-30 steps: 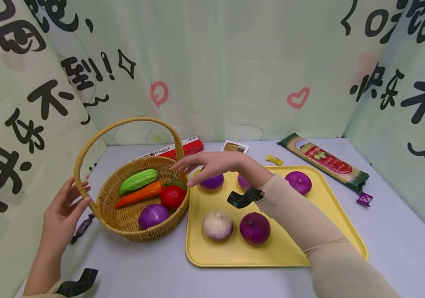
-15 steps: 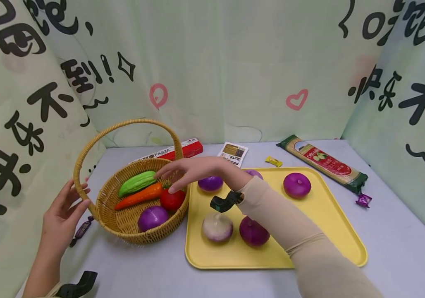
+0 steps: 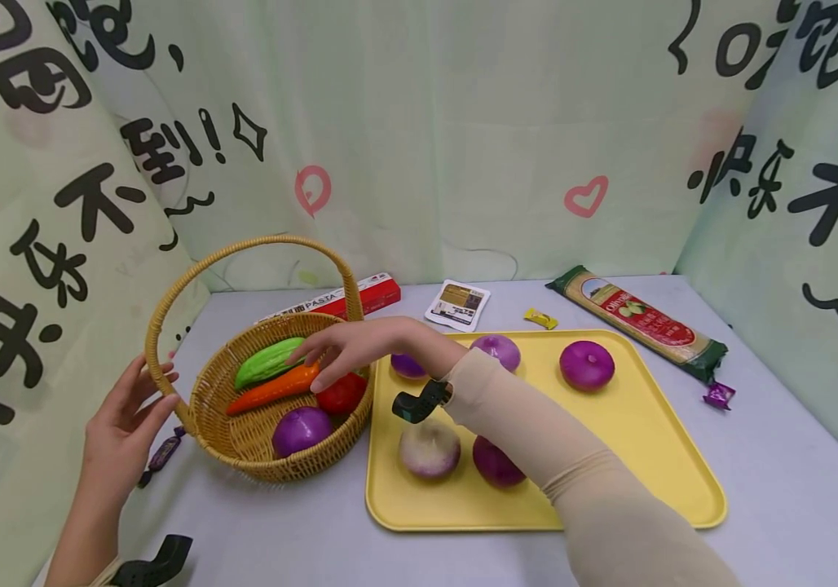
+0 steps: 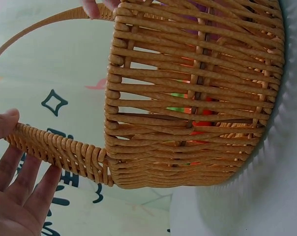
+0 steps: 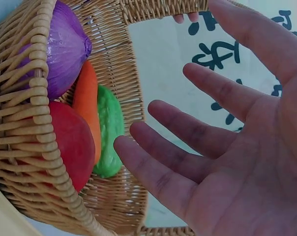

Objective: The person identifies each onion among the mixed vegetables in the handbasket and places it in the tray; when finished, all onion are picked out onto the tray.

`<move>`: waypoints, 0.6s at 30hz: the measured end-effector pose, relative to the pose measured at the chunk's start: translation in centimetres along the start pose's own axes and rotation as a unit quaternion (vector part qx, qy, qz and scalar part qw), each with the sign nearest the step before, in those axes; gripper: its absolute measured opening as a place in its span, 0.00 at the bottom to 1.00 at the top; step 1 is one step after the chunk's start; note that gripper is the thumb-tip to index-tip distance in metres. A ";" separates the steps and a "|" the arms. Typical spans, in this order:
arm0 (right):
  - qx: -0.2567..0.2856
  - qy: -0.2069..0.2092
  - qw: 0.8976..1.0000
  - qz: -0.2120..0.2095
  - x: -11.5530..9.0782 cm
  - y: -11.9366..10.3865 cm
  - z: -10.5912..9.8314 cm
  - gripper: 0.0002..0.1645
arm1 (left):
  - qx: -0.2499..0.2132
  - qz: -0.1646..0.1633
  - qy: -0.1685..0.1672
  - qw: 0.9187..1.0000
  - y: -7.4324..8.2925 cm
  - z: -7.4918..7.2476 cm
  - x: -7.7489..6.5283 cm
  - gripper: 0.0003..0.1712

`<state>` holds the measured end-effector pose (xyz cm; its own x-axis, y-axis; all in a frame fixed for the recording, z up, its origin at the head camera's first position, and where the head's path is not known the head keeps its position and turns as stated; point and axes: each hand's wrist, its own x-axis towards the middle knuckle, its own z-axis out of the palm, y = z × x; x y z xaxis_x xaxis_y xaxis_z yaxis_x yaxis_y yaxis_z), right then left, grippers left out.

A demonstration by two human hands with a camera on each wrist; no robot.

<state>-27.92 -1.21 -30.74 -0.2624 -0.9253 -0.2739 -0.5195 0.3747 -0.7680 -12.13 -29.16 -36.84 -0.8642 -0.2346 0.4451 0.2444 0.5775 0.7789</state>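
Observation:
My left hand (image 3: 123,420) holds the handle (image 3: 272,240) of a wicker basket (image 3: 235,444) at its left base. The left wrist view shows the thumb on one side of the handle and the fingers on the other. My right hand (image 3: 356,349) hovers over the basket's right side, its fingers spread and nothing held, as the right wrist view (image 5: 202,142) confirms. Inside lie a green cucumber-like vegetable (image 3: 266,364), an orange carrot (image 3: 272,390), a red tomato (image 3: 341,395), partly covered by the hand, and a purple onion (image 3: 302,430).
Right of the basket, a yellow tray (image 3: 610,489) bears several purple onions and a whitish one (image 3: 430,449). Behind stand a red pasta box (image 3: 378,292), a white packet (image 3: 458,305), a yellow candy (image 3: 540,318) and a long noodle pack (image 3: 639,318). Purple-wrapped candies (image 3: 719,395) lie at both sides.
My right hand has moved left from above the basket's right rim to over the carrot and tomato. The left hand stays on the handle, and the basket has not visibly moved.

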 end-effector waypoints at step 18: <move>-0.001 -0.043 0.997 0.060 2.6 0.0 0.9 0.34 | -0.003 -0.004 -0.001 1.000 -0.5 -0.2 0.2 0.39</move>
<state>-27.88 -3.68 -31.98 -0.2522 -0.8757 -0.4118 -0.4908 0.4825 -0.7255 -12.32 -29.60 -37.07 -0.8675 -0.2378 0.4370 0.2389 0.5713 0.7852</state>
